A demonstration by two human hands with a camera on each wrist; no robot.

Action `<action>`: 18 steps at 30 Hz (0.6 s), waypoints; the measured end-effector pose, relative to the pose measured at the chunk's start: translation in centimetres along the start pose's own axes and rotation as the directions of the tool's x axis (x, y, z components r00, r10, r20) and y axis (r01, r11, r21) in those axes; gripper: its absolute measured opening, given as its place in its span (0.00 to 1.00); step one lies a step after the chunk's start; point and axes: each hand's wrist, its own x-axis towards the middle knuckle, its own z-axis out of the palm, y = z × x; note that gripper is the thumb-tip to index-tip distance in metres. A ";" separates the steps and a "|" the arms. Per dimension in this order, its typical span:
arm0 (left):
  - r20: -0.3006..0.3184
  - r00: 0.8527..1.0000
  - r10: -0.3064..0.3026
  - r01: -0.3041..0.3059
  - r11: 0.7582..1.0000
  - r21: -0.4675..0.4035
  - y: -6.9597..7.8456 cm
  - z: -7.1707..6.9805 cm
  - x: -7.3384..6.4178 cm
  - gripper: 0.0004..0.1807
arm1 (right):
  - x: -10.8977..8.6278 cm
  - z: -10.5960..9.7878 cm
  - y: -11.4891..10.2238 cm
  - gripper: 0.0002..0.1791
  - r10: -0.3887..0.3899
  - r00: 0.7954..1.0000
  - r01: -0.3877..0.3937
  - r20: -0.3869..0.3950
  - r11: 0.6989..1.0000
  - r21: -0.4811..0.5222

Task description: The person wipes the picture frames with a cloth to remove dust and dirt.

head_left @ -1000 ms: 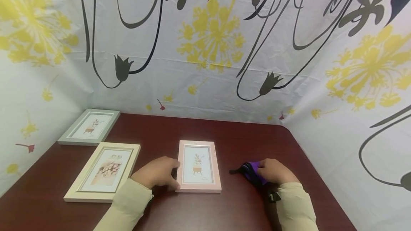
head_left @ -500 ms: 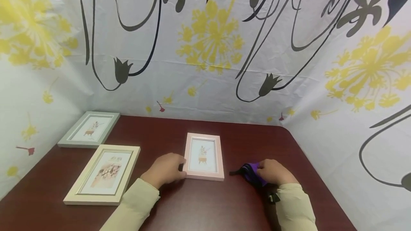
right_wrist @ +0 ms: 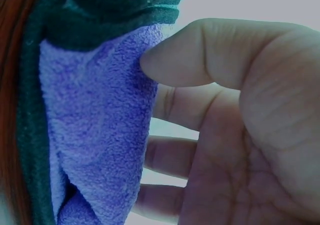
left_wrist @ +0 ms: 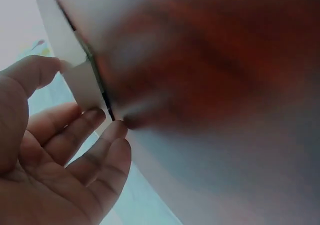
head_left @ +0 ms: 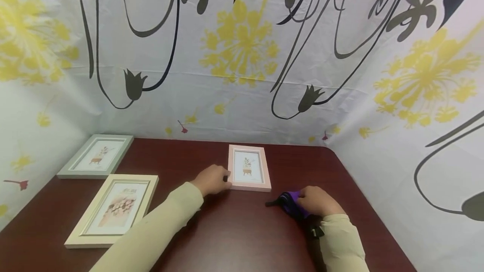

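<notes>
Pink picture frame (head_left: 248, 168) lies flat just right of centre in the head view, its left edge gripped near the lower corner between thumb and fingers of the left hand (head_left: 212, 179). To the lower right, the right hand (head_left: 318, 200) pinches a bunched purple cloth (head_left: 292, 205) with dark edging, set apart from that frame. At lower left rests a cream frame (head_left: 117, 211), a grey-green frame (head_left: 96, 155) just beyond it, all on the dark red table (head_left: 234, 234).
</notes>
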 end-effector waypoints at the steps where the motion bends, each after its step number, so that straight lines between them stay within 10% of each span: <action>1: 0.003 1.000 0.008 -0.008 1.000 0.008 0.2 0.1 0.6 0.14 | 0.0 0.0 0.0 0.15 0.007 1.000 -0.007 -0.001 1.000 0.005; 18: -0.051 0.996 0.078 -0.078 0.997 0.009 4.8 3.2 5.2 0.10 | 0.0 0.1 -0.3 0.09 0.051 0.999 -0.051 -0.016 0.999 0.001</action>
